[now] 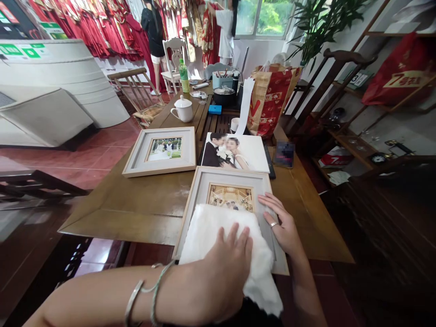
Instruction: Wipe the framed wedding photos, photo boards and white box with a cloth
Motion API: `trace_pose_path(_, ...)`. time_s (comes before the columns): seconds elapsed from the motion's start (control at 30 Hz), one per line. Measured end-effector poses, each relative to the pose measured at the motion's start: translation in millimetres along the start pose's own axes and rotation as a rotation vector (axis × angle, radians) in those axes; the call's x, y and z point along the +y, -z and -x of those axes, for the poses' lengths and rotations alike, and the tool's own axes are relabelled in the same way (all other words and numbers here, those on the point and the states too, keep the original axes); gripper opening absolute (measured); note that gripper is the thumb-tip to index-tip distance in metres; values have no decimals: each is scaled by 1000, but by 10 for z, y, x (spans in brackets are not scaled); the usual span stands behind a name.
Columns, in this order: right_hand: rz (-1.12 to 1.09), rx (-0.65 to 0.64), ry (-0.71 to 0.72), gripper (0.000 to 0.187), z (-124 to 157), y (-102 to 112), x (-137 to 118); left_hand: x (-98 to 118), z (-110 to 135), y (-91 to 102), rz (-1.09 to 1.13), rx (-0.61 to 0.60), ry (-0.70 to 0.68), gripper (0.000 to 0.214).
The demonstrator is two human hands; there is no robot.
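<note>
Left hand (223, 272) is flat, palm down, fingers laid out side by side and pressing on a white cloth (211, 227), with bangles showing at the wrist. The cloth is bunched under the palm and covers the lower half of a pale picture frame (203, 181), spilling past the frame's near edge. Right hand (282, 225), a ring on one finger, lies open on the frame's right border with its fingers stretched out and slightly fanned toward the photo in the middle; it touches the frame only, just beside the cloth. The frame lies flat at the near edge of the wooden counter (143, 204), its bottom rim poking over that edge. Just beyond it lies a large unframed wedding print (245, 152), and to the left of that a second framed photo (136, 156), also flat. Farther up the counter sit a lidded white cup (183, 109), a small blue box (215, 109), a green bottle (184, 75) and a red and tan paper bag (270, 100) standing upright on the right.
</note>
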State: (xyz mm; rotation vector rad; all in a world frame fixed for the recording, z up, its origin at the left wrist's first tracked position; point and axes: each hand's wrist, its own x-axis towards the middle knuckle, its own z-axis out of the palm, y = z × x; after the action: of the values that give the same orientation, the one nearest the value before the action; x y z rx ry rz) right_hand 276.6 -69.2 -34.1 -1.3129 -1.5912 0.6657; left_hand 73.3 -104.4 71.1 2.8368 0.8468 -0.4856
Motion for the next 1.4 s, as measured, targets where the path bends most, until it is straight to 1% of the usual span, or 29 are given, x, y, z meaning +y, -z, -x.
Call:
trace_pose_path(0.07, -2, -8, 9, 30, 0, 5, 0, -42, 101, 63, 106, -43, -38, 68)
trace_pose_path(0.1, -4, -14, 7, 30, 1, 8, 1, -88, 110, 92, 150, -61, -33, 69)
trace_pose_path(0.17, -10, -27, -5, 30, 5, 13, 2, -206, 55, 115, 189, -63, 21, 71)
trace_pose_path(0.23, -15, -37, -16, 31, 8, 15, -2, -336, -74, 71, 154, -18, 125, 74)
trace_pose_path(0.3, -18, -43, -22, 31, 9, 14, -11, -468, -240, -23, 95, 59, 220, 80)
trace_pose_path(0.37, -21, -42, -27, 31, 8, 10, -21, -599, -403, -121, 49, 163, 263, 85)
trace_pose_path(0.47, -26, -37, -28, 31, 4, 2, -33, -771, -583, -184, -26, 307, 250, 85)
trace_pose_path(0.5, -27, -34, -29, 31, 2, 0, -35, -813, -617, -176, -45, 326, 232, 85)
trace_pose_path(0.57, -27, -31, -30, 31, 0, -1, -36, -856, -638, -128, -56, 307, 198, 86)
trace_pose_path(0.67, -27, -29, -29, 31, -1, 2, -33, -792, -527, -39, -8, 185, 186, 85)
trace_pose_path(0.73, -28, -33, -34, 30, 0, 5, -29, -671, -353, -15, 49, 88, 159, 84)
trace_pose_path(0.77, -28, -33, -37, 30, 1, 6, -26, -596, -240, -20, 81, 44, 122, 85)
trace_pose_path(0.87, -30, -33, -34, 30, 3, 6, -17, -383, 136, -84, 176, -26, -50, 92)
trace_pose_path(0.93, -31, -36, -28, 29, 4, 6, -12, -303, 334, -145, 230, -20, -94, 94)
trace_pose_path(0.97, -32, -37, -27, 29, 5, 6, -11, -291, 394, -177, 240, -17, -79, 94)
trace_pose_path(1.03, -32, -38, -29, 29, 6, 7, -10, -324, 417, -242, 212, 9, 18, 94)
trace_pose_path(1.1, -33, -42, -34, 30, 7, 9, -10, -420, 322, -299, 140, 59, 144, 94)
trace_pose_path(1.17, -32, -47, -40, 30, 8, 12, -11, -561, 158, -329, 73, 127, 243, 94)
trace_pose_path(1.23, -31, -48, -46, 30, 9, 14, -13, -725, -15, -315, 31, 196, 322, 91)
trace_pose_path(1.3, -32, -47, -52, 30, 9, 16, -16, -895, -148, -260, -1, 264, 383, 88)
trace_pose_path(1.37, -37, -48, -55, 30, 9, 17, -19, -1049, -220, -184, -29, 305, 414, 88)
trace_pose_path(1.4, -41, -48, -55, 30, 8, 17, -22, -1111, -231, -146, -39, 307, 419, 89)
